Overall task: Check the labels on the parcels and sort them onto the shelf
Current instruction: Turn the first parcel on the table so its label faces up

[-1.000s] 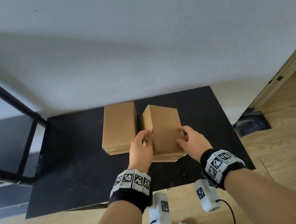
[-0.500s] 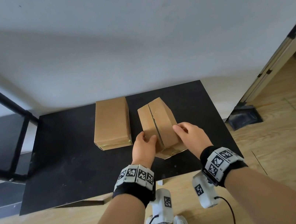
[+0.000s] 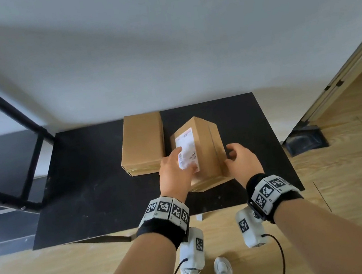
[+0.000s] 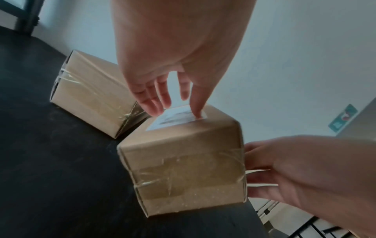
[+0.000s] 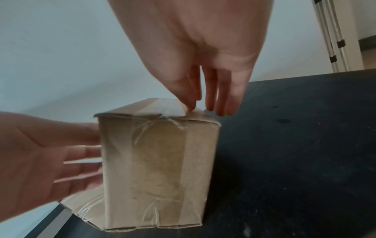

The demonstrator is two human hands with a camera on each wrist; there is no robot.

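Note:
Two brown cardboard parcels lie on a black table (image 3: 88, 187). The near parcel (image 3: 206, 151) is tipped on an edge, its white label (image 3: 187, 150) facing up and left. My left hand (image 3: 179, 165) lays straight fingers on the label face. My right hand (image 3: 238, 161) presses the parcel's right side. In the left wrist view, fingertips of my left hand (image 4: 162, 96) touch the label (image 4: 175, 120) on the parcel (image 4: 183, 169). The right wrist view shows the straight fingers of my right hand (image 5: 203, 96) on the parcel's (image 5: 158, 169) upper edge. The other parcel (image 3: 143, 146) lies flat, no label showing.
A black metal shelf frame (image 3: 17, 115) stands at the left beside the table. A white wall runs behind the table. To the right lie wooden floor, a door frame (image 3: 343, 73) and a dark object (image 3: 304, 141) on the floor.
The near parcel has been rolled between my hands: its taped seam faced up before, and now the white label face shows. My left hand has shifted onto that face.

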